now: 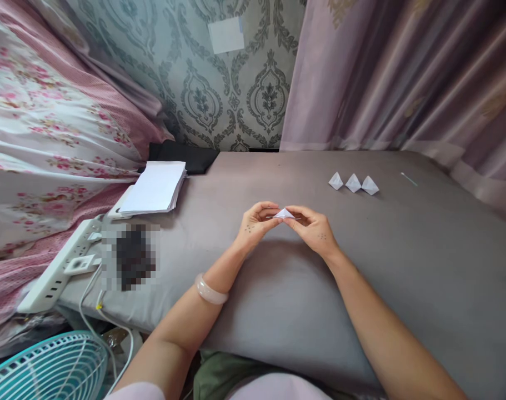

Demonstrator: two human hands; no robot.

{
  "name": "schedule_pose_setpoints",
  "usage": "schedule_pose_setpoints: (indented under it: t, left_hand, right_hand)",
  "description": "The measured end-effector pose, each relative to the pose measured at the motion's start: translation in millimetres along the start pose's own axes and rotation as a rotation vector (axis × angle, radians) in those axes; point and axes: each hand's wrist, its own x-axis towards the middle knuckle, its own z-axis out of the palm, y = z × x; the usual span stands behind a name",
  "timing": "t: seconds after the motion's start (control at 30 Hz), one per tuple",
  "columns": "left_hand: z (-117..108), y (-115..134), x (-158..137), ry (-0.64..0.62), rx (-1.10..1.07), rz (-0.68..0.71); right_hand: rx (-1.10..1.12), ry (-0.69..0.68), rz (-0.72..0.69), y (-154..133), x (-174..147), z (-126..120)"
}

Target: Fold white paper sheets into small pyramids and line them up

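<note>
Between my two hands, above the grey cloth-covered surface, is a small folded piece of white paper [284, 213] with a pointed top. My left hand [256, 222] pinches its left side between thumb and fingers. On the right side, my right hand [313, 225] grips it the same way, both thumbs facing me. The fingertips behind the paper are partly hidden. Farther right on the cloth stand three folded white paper shapes [353, 183] in a row, each with a pointed top.
A stack of white paper [155, 186] lies at the left beside a black flat item [186, 155]. A white power strip [61, 266] with cables runs along the left edge, above a teal fan [48, 366]. A thin stick [409, 178] lies far right. Curtains hang on both sides.
</note>
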Motion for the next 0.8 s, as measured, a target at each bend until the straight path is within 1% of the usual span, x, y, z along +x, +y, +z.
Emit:
schedule_pose_setpoints:
  t: [0.17, 0.3, 0.37, 0.47, 0.5, 0.57, 0.63, 0.73, 0.8]
  left_hand:
    - [1, 2, -1, 0.037, 0.025, -0.022]
    - [0, 3, 0, 0.048, 0.026, -0.055]
    - [-3, 4, 0, 0.005, 0.025, -0.094]
    - [-8, 5, 1, -0.086, 0.049, -0.190]
    - [-10, 5, 1, -0.095, 0.071, -0.215]
    - [-12, 3, 2, -0.068, 0.116, -0.234]
    - [-14, 1, 3, -0.002, 0.115, -0.237]
    - [-16, -3, 6, 0.093, 0.050, -0.243]
    - [-16, -4, 7, 0.115, 0.039, -0.236]
  right_hand:
    - [0.040, 0.005, 0.007, -8, -1, 3]
    - [0.085, 0.007, 0.067, -9, -2, 2]
    - [0.101, -0.016, 0.121, -8, -2, 0]
    - [0.101, -0.075, 0.219, -8, -3, -2]
    - [0.101, -0.091, 0.244, -9, -3, -2]
    - [0.104, -0.109, 0.285, -10, -5, -1]
    - [0.119, -0.124, 0.339, -12, -6, 1]
    - [0.146, -0.220, 0.448, -14, -9, 4]
    - [0.145, -0.254, 0.502, -14, -10, 6]
